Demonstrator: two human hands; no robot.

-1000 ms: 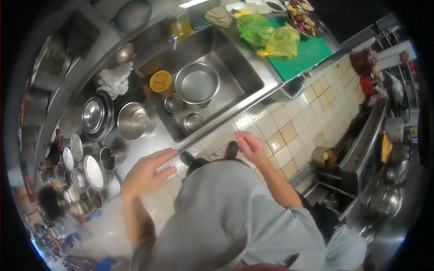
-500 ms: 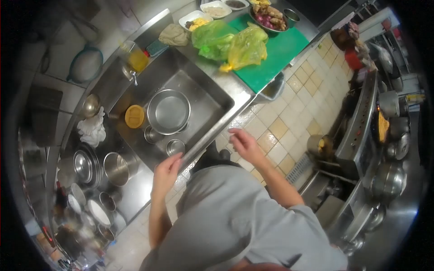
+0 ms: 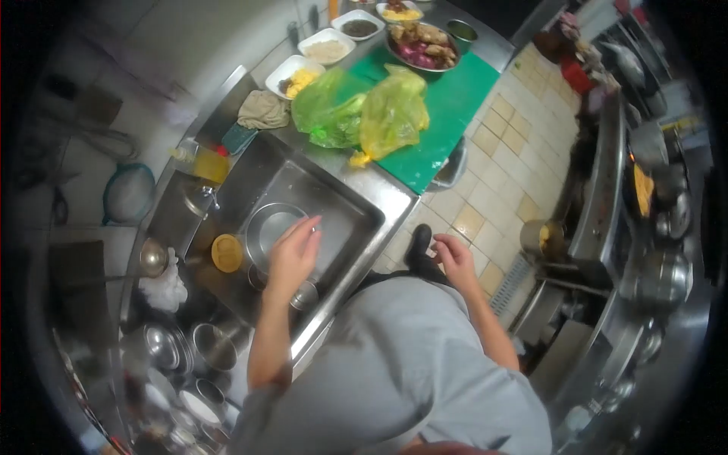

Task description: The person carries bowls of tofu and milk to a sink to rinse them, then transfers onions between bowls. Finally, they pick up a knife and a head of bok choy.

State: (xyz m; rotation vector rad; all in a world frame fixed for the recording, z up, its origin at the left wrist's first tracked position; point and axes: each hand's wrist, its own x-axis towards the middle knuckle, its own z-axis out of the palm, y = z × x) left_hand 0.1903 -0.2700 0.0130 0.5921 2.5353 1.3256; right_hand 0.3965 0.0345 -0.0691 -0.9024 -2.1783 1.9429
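Note:
My left hand (image 3: pixel 294 254) hangs over the stainless sink (image 3: pixel 343 226), in front of a round metal pan (image 3: pixel 265 227) that it partly covers. Its fingers are stretched out and hold nothing I can see. A small metal cup (image 3: pixel 304 296) stands in the sink beside that wrist, and a round yellow object (image 3: pixel 227 252) lies left of the pan. My right hand (image 3: pixel 456 259) is in the air over the tiled floor, its fingers loosely bent with nothing in them. Two knotted bags, one green (image 3: pixel 327 114) and one yellow (image 3: pixel 396 114), rest on the counter and green cutting board (image 3: pixel 447 125).
Behind the bags stand white dishes of ingredients (image 3: pixel 326 49) and a bowl of onions and ginger (image 3: pixel 423 49). A faucet (image 3: pixel 210 197) and an oil-coloured bottle (image 3: pixel 208 164) edge the sink. Steel pots (image 3: pixel 214 346) crowd the left counter. The stove (image 3: pixel 599 205) is at right.
My left hand has moved from the sink's front edge to over the pan. My right hand has shifted right and slightly down. The view has turned, and a shoe now shows on the floor.

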